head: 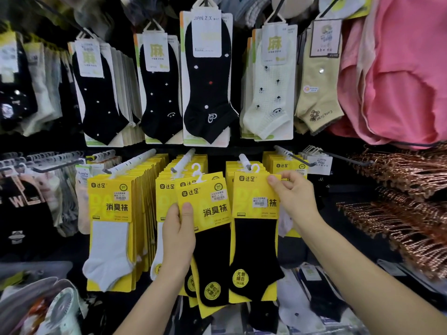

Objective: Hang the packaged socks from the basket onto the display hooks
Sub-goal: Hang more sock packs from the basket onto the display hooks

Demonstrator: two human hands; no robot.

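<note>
Two yellow black-sock packs held: left hand (pixel 179 235) grips tilted pack (pixel 208 211), right hand (pixel 294 197) pinches upright pack (pixel 254 226).

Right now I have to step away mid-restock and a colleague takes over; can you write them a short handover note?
The left grip holds a stack of black sock packs, tilted, not yet hung.
The right grip pinches the top corner of a single black sock pack, its hanger at the tip of the hook; seated or not, unclear.
Done: rows of hung packs nearby.
Left: seat this one, hang the stack. Basket not in view.
</note>
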